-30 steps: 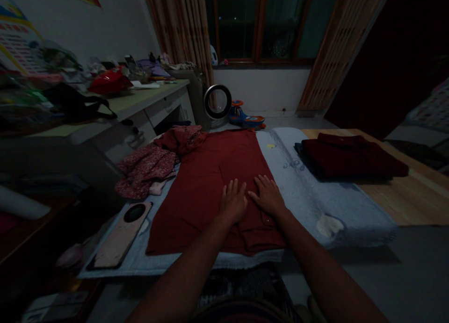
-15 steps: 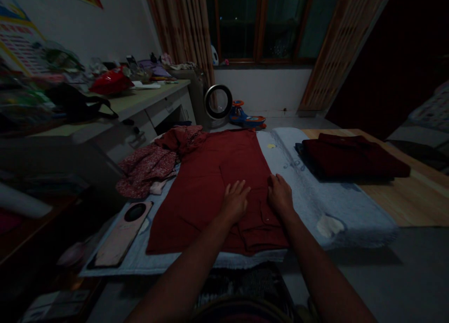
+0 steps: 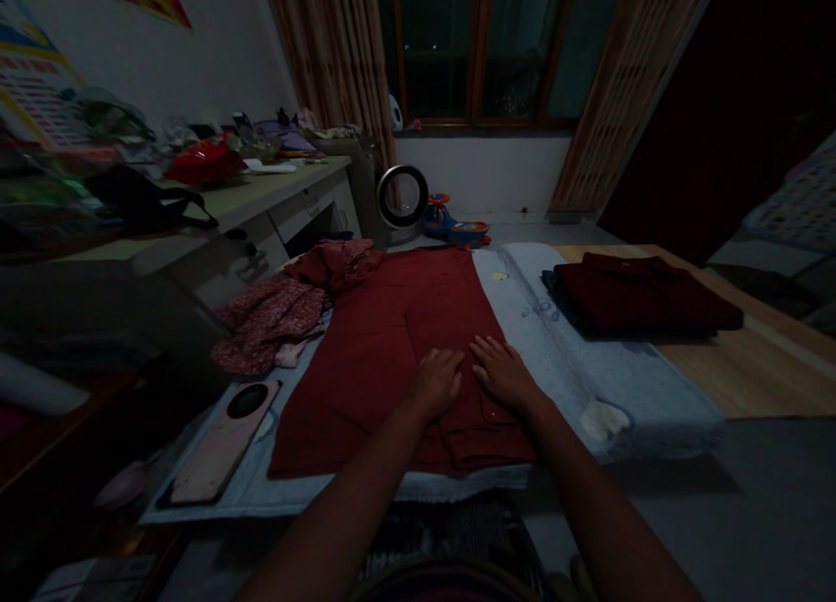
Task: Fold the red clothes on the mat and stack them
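A rust-red garment [image 3: 366, 349] lies spread out on a pale blue blanket [image 3: 522, 280], with layered folds and a small button or snap near its lower right. My left hand [image 3: 437, 382] rests on its middle, fingers bent a little and laid against the cloth. Close beside it, my right hand [image 3: 502, 371] lies palm down with the fingers stretched out over the garment's right part. Neither hand visibly grips the fabric. Along the garment's left edge sits a crumpled red patterned cloth [image 3: 271, 319].
A pink phone-shaped object with a dark round part [image 3: 222, 445] lies at the blanket's front left corner. Folded dark red clothes [image 3: 640, 293] are stacked at the right, by a wooden board [image 3: 777, 367]. A cluttered desk [image 3: 261, 197] runs along the left. Behind stands a blue ride-on toy [image 3: 450, 223].
My right hand has moved left onto the garment, and its fingers have straightened. My left hand has stayed nearly in place, its fingers slightly more bent. The view has shifted slightly.
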Motion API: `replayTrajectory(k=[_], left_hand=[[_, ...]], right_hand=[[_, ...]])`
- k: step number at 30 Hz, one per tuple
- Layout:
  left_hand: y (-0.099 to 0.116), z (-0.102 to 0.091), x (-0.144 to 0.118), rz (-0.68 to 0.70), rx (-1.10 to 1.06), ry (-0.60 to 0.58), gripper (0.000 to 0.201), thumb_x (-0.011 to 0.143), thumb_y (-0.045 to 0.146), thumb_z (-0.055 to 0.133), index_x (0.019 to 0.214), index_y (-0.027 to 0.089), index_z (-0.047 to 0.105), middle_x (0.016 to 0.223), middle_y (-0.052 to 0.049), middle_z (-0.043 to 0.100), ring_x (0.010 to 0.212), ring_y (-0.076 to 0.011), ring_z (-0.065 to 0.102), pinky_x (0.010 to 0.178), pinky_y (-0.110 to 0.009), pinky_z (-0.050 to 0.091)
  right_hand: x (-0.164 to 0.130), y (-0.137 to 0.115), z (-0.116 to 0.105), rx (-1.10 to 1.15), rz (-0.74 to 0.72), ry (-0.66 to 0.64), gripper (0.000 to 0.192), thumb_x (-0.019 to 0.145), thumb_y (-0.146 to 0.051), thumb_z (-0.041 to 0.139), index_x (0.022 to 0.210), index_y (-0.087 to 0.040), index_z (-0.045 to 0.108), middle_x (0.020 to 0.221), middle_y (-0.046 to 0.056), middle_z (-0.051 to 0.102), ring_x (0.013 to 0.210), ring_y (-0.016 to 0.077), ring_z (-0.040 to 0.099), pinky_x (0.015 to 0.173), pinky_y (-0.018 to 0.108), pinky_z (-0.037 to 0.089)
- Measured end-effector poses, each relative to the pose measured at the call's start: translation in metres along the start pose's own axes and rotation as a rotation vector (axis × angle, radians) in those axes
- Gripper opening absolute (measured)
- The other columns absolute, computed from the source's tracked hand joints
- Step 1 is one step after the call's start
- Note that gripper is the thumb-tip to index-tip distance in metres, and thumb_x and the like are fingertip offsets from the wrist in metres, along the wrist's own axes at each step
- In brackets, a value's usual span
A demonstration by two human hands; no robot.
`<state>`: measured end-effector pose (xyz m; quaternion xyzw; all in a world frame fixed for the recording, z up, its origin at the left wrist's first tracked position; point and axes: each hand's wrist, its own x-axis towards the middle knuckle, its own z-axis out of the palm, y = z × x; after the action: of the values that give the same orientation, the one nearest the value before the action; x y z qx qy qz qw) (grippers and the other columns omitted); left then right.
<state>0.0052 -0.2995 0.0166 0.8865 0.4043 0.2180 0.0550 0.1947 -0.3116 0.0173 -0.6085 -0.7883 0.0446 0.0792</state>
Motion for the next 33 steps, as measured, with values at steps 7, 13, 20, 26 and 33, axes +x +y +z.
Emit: replayTrajectory(k=[7, 13, 20, 26, 33], left_hand=[[0.000, 0.000, 0.001, -0.065, 0.069, -0.064, 0.041, 0.088, 0.026, 0.053, 0.130, 0.025, 0.054, 0.112, -0.006, 0.056, 0.100, -0.0224, 0.049, 0.087, -0.037, 0.044], [0.000, -0.002, 0.000, -0.039, 0.015, -0.053, 0.037, 0.088, 0.023, 0.053, 0.124, 0.030, 0.061, 0.112, -0.006, 0.056, 0.101, -0.0220, 0.048, 0.087, -0.038, 0.043], [0.000, -0.006, 0.000, -0.012, -0.094, -0.035, 0.025, 0.087, 0.019, 0.053, 0.108, 0.025, 0.065, 0.117, -0.004, 0.060, 0.108, -0.0211, 0.049, 0.095, -0.039, 0.040], [0.000, -0.007, 0.000, -0.035, -0.084, -0.037, 0.020, 0.085, 0.021, 0.054, 0.102, 0.023, 0.063, 0.110, -0.004, 0.059, 0.102, -0.0210, 0.050, 0.090, -0.037, 0.041], [-0.003, -0.004, 0.000, -0.035, -0.065, -0.014, 0.020, 0.085, 0.021, 0.054, 0.102, 0.023, 0.063, 0.106, -0.003, 0.059, 0.099, -0.0206, 0.051, 0.089, -0.036, 0.042]], right_hand=[[-0.016, 0.005, -0.005, -0.032, 0.187, -0.008, 0.061, 0.096, -0.055, 0.032, 0.148, -0.024, 0.034, 0.157, 0.007, 0.025, 0.144, 0.0301, 0.020, 0.112, 0.058, 0.017], [-0.018, -0.012, -0.014, -0.006, 0.087, 0.073, 0.052, 0.097, -0.043, 0.035, 0.142, -0.019, 0.044, 0.158, 0.008, 0.023, 0.146, 0.0267, 0.015, 0.115, 0.054, 0.012], [-0.020, -0.018, -0.008, 0.049, -0.037, -0.019, 0.053, 0.097, -0.041, 0.034, 0.146, -0.020, 0.038, 0.154, 0.009, 0.033, 0.143, 0.0227, 0.025, 0.116, 0.049, 0.015], [-0.031, -0.004, -0.009, 0.018, 0.076, 0.008, 0.057, 0.097, -0.049, 0.033, 0.146, -0.020, 0.037, 0.155, 0.008, 0.031, 0.144, 0.0253, 0.024, 0.115, 0.053, 0.016], [-0.041, 0.014, -0.020, 0.038, 0.221, 0.015, 0.050, 0.098, -0.042, 0.031, 0.142, -0.021, 0.043, 0.152, 0.007, 0.037, 0.141, 0.0291, 0.030, 0.112, 0.057, 0.020]])
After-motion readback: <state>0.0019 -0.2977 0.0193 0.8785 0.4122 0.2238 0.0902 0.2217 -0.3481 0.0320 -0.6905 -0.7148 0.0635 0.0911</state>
